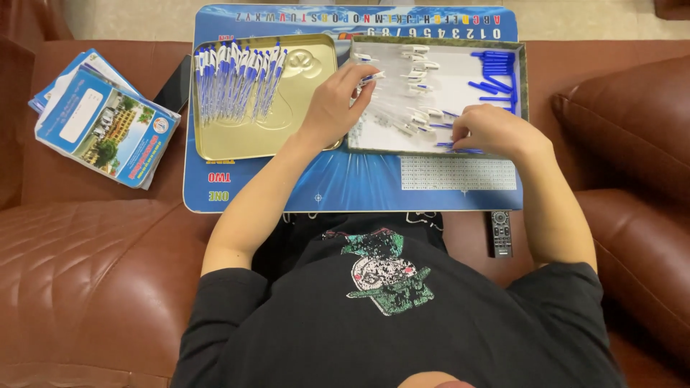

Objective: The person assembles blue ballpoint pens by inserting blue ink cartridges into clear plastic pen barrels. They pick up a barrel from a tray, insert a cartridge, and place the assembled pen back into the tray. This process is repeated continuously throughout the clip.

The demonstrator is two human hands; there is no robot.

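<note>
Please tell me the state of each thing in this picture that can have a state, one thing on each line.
Gold tin tray: open, holds a row of assembled pens.
Shallow box: open, holds loose pen parts.
Blue pen caps: piled in the box's far right corner.
Left hand: pinching a pen part over the box.
Right hand: curled on parts in the box.
Booklets: closed, stacked on the sofa.
Remote control: lying flat, untouched.
</note>
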